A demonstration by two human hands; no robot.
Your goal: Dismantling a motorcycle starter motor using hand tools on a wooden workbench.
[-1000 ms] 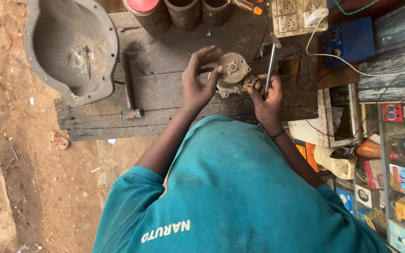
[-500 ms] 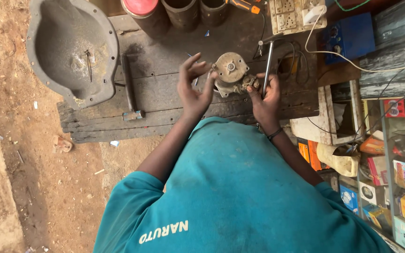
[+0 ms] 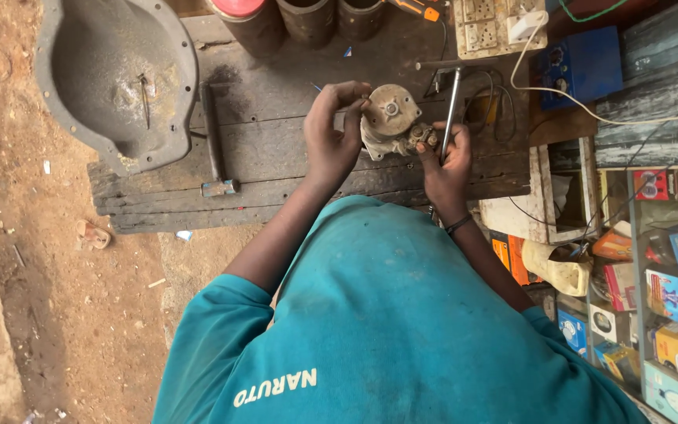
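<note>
A round, dirty metal motor part (image 3: 390,119) stands on the dark wooden workbench (image 3: 276,165). My left hand (image 3: 331,137) grips its left side, fingers curled over the top edge. My right hand (image 3: 445,161) holds its lower right side, where small fittings stick out. A long metal rod tool (image 3: 452,110) passes right by that hand; whether the fingers hold it I cannot tell. My teal shirt fills the lower part of the view.
A large grey metal pan (image 3: 111,78) lies at the bench's left end, a hammer (image 3: 215,149) beside it. Dark cylinders (image 3: 308,17), a socket board (image 3: 488,23) and a blue box (image 3: 586,63) line the back. Shelves of small boxes (image 3: 653,298) stand at right. Bare dirt (image 3: 33,298) lies at left.
My left hand, open with fingers spread half a second ago, has closed onto the motor part again. The right hand has stayed at the part's lower right side.
</note>
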